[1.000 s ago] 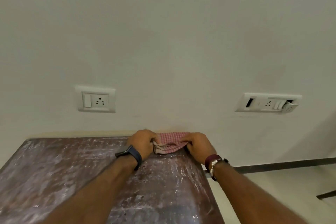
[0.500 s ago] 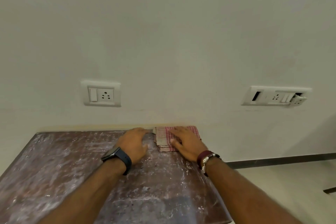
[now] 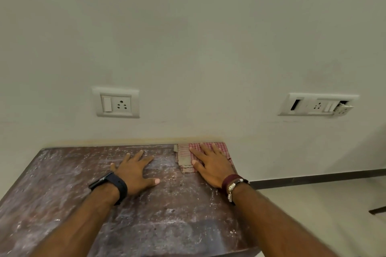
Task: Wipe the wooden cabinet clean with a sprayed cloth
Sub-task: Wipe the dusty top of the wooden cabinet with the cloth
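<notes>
Fingers of the left hand (image 3: 134, 171) lie straight and spread, flat on the wooden cabinet (image 3: 69, 200) top and holding nothing, with a dark watch (image 3: 113, 184) on that wrist. Left of these fingers the dusty, white-streaked top runs wide and bare to its left edge; beyond their tips a short strip of top ends at the back edge, which meets the wall (image 3: 188, 37). On the wall above and just left of them sits a single socket plate (image 3: 117, 102); no writing on it can be read.

Between the two hands is a bare strip of top, the left thumb pointing toward the cloth (image 3: 184, 157) without touching it. Fingers of the right hand (image 3: 211, 166) are also straight and spread, pressing flat on the folded red-checked cloth, which lies in the far right corner of the top, its far side along the back edge. Right of these fingers the cloth reaches the cabinet's right edge, and past it comes pale floor (image 3: 313, 204) and a dark skirting strip (image 3: 313, 177). A maroon band and metal bracelet (image 3: 232, 182) circle the right wrist. Higher on the wall to the right is a longer switch plate (image 3: 317, 104) with one module hanging loose.
</notes>
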